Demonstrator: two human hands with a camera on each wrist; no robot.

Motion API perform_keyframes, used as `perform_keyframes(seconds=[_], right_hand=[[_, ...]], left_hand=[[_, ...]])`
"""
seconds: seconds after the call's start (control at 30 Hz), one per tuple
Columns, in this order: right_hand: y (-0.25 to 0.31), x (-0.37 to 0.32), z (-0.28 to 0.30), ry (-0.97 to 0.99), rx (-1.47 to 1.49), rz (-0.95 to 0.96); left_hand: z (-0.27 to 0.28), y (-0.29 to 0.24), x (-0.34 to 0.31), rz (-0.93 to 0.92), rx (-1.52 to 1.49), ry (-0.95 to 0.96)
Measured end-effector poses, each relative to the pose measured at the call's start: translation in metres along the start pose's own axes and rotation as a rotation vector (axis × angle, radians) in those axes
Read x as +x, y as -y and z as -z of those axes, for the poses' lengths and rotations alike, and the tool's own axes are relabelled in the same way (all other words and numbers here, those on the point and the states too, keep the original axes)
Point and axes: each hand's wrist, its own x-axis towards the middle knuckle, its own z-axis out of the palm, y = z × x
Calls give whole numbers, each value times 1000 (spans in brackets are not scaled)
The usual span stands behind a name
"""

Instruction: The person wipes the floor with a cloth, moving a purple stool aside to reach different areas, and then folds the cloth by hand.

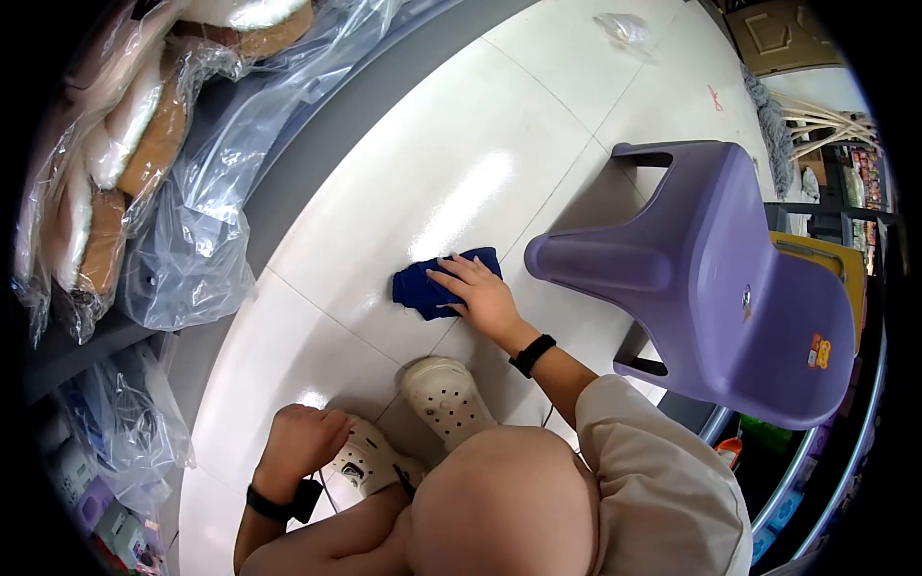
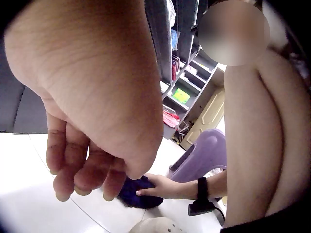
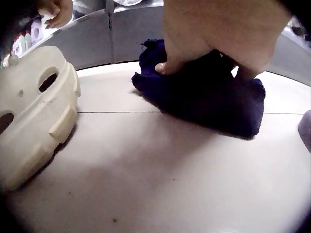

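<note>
A folded dark blue cloth (image 1: 421, 290) lies on the white tiled floor (image 1: 346, 230). The right hand (image 1: 483, 300) presses on it from above with fingers spread and fairly straight. In the right wrist view the cloth (image 3: 204, 104) is bunched under the right hand (image 3: 223, 34), the thumb at its left side. Over the shoe at the lower left, the left hand (image 1: 305, 440) hangs with loosely bent fingers and holds nothing. The left wrist view shows the left hand (image 2: 92, 121) close up, with the cloth (image 2: 141, 201) partly visible beyond it.
A purple plastic stool (image 1: 663, 259) stands right of the cloth. Cream clogs (image 1: 447, 398) are just below the cloth. Along the left runs a grey shelf edge (image 1: 317, 125) with plastic-wrapped goods (image 1: 202, 221). A clear plastic piece (image 1: 624, 31) lies on the floor at the top.
</note>
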Motion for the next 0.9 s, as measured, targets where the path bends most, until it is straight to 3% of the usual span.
perform_keyframes(seconds=[0.17,0.27,0.33,0.43,0.53,0.67,0.77,0.9], right_hand=[[1,-6,25,-16,236,36],[-19,-34,39,-86,621,-220],[-36,-56,60,-268,929,-346],[-29,-70,112,-372,984,-508],[-27,-75,113,-369,820,-503],[-55,-66,118,-496,863,-533],[-93,-54,147,-407,766,-608],[-168,-15,190,-510,695,-643]], left_hand=[[0,0,-8,41,19,6],[-3,2,-11,56,5,22],[-2,2,-12,86,5,62],[-3,4,-10,75,-4,32],[0,4,-5,60,-8,27],[8,3,-4,60,7,-8],[10,3,-7,71,18,-17],[3,8,-19,88,27,-25]])
